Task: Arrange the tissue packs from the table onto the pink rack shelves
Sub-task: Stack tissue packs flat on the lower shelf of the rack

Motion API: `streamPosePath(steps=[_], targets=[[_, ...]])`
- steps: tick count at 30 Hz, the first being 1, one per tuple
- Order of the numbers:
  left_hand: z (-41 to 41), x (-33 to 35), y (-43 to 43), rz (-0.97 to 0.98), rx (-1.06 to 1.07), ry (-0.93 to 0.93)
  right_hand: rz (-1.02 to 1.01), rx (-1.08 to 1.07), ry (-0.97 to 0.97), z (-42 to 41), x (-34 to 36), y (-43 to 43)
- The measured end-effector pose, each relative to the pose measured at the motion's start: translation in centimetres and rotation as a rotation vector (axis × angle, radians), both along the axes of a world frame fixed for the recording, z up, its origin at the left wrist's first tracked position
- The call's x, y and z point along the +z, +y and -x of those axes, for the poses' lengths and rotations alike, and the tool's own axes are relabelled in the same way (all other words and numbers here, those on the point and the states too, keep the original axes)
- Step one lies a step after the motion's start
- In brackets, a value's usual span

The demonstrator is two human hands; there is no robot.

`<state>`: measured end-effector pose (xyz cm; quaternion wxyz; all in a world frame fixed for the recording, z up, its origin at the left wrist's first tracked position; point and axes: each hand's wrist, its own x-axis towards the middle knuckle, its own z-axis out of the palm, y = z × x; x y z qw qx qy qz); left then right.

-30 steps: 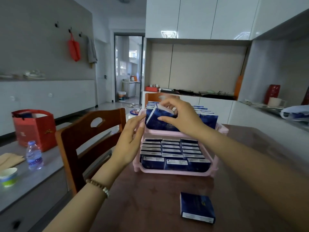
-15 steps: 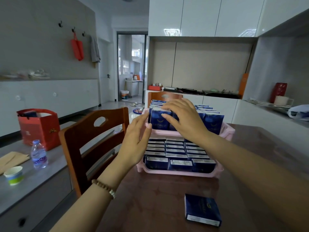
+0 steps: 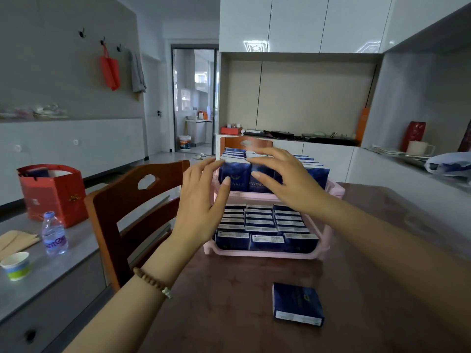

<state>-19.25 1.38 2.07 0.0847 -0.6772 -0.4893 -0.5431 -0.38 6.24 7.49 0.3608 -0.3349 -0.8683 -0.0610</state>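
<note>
Tissue packs (image 3: pixel 265 225) in dark blue fill both shelves in front of you. The dark brown table (image 3: pixel 229 314) carries them all, and a wooden chair (image 3: pixel 132 200) stands at its left edge. At the middle of the table, on the far side, stands the pink rack (image 3: pixel 265 254). Its lower shelf holds three columns of packs and its upper shelf holds packs standing upright in rows. A red gift bag (image 3: pixel 51 194) sits on the grey counter (image 3: pixel 63 271) to the left. Your left hand (image 3: pixel 201 200) and right hand (image 3: pixel 285 179) are both raised at the front of the upper shelf, fingers spread and straight, gripping nothing. The left thumb is at the face of the leftmost front pack. One loose pack (image 3: pixel 297 304) lies flat on the table near you, right of centre, well apart from the rack. A water bottle (image 3: pixel 54 234) and a paper cup (image 3: pixel 16 266) stand on the counter.
</note>
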Motion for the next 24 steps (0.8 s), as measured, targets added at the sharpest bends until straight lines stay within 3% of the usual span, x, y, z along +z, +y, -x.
streamPosePath(steps=[4,8,13,19,24], targets=[[-2.0,0.7,-3.3,-0.002,-0.185,0.041,0.203,0.073,0.090,-3.6,-0.5,-3.7],[-4.4,-1.3,-5.8,0.403,-0.503,0.211,0.436,0.055,0.033,-8.5,-3.0,-7.8],[-7.2,-5.5,-8.0,0.749,-0.543,0.366,0.761,-0.046,-0.099,-14.0,-7.0,-13.4],[-10.0,-7.2,-8.4,0.694,-0.530,0.378,0.903,-0.137,-0.251,-18.8,-8.7,-18.5],[-12.8,-8.4,-8.8,0.780,-0.464,0.349,0.923,-0.208,-0.215,-22.0,-9.2,-21.4]])
